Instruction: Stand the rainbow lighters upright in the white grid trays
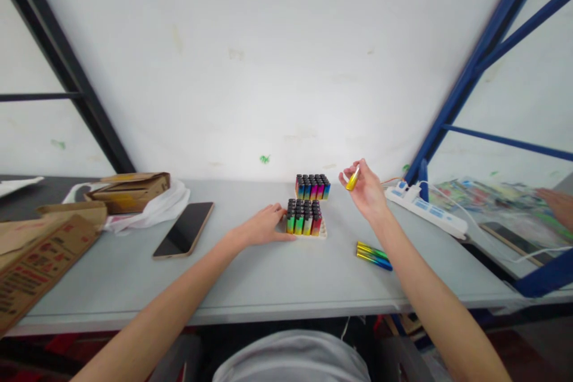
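Observation:
Several colourful lighters (pixel 304 222) stand upright in rows in a white tray (pixel 323 230) at the middle of the table. My left hand (pixel 266 225) rests at the tray's left side, thumb and fingers apart, touching its edge. Behind it stands a second block of lighters (pixel 312 186). Raised at the right, my right hand (pixel 366 190) holds a yellow shiny lighter (pixel 353 179) between its fingers, tilted. Several yellow and blue shiny lighters (pixel 374 255) lie flat side by side near my right forearm.
A phone (pixel 184 230) lies left on the grey table (pixel 250 280). Cardboard boxes (pixel 49 250) and a white plastic bag (pixel 168 206) are farther left. At the right are a power strip (pixel 427 212) with cables and a blue metal frame (pixel 465 83).

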A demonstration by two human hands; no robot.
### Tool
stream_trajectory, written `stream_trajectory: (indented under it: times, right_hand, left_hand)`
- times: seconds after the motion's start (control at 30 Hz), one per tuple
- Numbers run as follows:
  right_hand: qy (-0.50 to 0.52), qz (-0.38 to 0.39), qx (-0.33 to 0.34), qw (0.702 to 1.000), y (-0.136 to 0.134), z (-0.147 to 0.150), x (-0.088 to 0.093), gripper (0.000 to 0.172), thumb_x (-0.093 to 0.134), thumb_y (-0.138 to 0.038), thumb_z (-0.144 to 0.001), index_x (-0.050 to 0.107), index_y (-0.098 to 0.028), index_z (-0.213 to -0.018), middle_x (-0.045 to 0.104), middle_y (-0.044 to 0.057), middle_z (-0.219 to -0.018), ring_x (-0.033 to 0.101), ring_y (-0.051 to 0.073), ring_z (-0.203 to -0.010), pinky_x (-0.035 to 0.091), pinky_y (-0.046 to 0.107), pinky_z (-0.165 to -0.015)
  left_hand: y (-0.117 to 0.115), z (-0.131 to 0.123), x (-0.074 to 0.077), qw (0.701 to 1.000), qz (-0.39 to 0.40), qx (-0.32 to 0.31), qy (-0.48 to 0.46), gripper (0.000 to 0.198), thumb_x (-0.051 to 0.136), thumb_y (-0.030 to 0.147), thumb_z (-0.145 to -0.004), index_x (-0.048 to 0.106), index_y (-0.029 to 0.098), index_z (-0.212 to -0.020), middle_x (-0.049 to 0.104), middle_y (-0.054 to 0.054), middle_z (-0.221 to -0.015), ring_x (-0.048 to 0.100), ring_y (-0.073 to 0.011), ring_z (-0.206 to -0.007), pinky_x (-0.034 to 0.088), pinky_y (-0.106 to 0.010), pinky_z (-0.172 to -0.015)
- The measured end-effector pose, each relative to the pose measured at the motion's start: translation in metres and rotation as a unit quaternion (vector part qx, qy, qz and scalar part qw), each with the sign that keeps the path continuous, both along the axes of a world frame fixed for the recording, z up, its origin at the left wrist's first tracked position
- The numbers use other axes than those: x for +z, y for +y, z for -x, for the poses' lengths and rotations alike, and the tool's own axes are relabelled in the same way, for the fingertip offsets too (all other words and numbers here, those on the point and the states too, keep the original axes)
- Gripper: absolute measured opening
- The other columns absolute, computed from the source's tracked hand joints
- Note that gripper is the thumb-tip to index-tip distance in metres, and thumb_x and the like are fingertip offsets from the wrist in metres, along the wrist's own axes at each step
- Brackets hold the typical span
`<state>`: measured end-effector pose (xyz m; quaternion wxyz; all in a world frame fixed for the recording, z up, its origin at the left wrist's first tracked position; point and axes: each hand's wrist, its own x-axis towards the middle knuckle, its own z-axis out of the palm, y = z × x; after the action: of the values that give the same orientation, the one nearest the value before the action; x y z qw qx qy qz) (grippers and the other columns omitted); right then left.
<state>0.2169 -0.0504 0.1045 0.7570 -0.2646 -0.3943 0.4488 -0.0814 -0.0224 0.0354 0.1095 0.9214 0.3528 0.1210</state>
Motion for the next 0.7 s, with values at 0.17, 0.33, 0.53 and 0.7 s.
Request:
stream_trajectory:
  times: [0.17, 0.33, 0.53, 0.7]
  right_hand:
    - [-0.108, 0.029, 0.041, 0.993, -0.001, 0.020, -0.022, 0.051, 0.088, -0.066, -0.075, 0.061, -0.026, -0.091, 0.055, -0.009, -0.063, 0.046, 0.007, -0.046, 0.038, 0.018, -0.041]
    - [-0.178, 0.060, 0.072, 0.980, -0.008, 0.027, -0.036, 0.054, 0.081, -0.073, -0.078, 0.056, -0.026, -0.088, 0.041, -0.011, -0.055, 0.024, 0.006, -0.042, 0.018, 0.017, -0.039]
    - [-0.201, 0.148, 0.087, 0.965, -0.004, 0.035, -0.044, 0.072, 0.053, -0.089, -0.085, 0.033, -0.024, -0.059, 0.018, -0.010, -0.050, 0.010, 0.006, -0.042, 0.009, 0.021, -0.040]
    - [-0.234, 0.162, 0.028, 0.958, -0.007, 0.045, -0.050, 0.060, 0.052, -0.068, -0.091, 0.032, -0.026, -0.054, 0.021, -0.009, -0.046, 0.013, 0.007, -0.040, 0.013, 0.022, -0.039]
  left_hand:
    - [0.001, 0.000, -0.001, 1.000, 0.004, 0.003, -0.001, 0.068, 0.066, 0.080, -0.084, 0.068, 0.017, -0.110, 0.066, -0.014, -0.111, 0.065, -0.0339, -0.105, 0.053, -0.044, -0.097]
    - [0.002, 0.000, -0.001, 1.000, -0.007, 0.000, -0.001, 0.069, 0.065, 0.081, -0.084, 0.069, 0.017, -0.108, 0.065, -0.013, -0.109, 0.065, -0.0336, -0.104, 0.053, -0.043, -0.095]
    - [0.001, 0.000, 0.000, 1.000, 0.005, 0.004, -0.006, 0.067, 0.067, 0.080, -0.083, 0.069, 0.018, -0.108, 0.066, -0.012, -0.109, 0.065, -0.0328, -0.104, 0.053, -0.042, -0.094]
    - [0.000, 0.000, 0.001, 1.000, 0.007, 0.005, -0.005, 0.065, 0.068, 0.078, -0.083, 0.069, 0.018, -0.107, 0.066, -0.013, -0.112, 0.065, -0.0336, -0.105, 0.052, -0.043, -0.096]
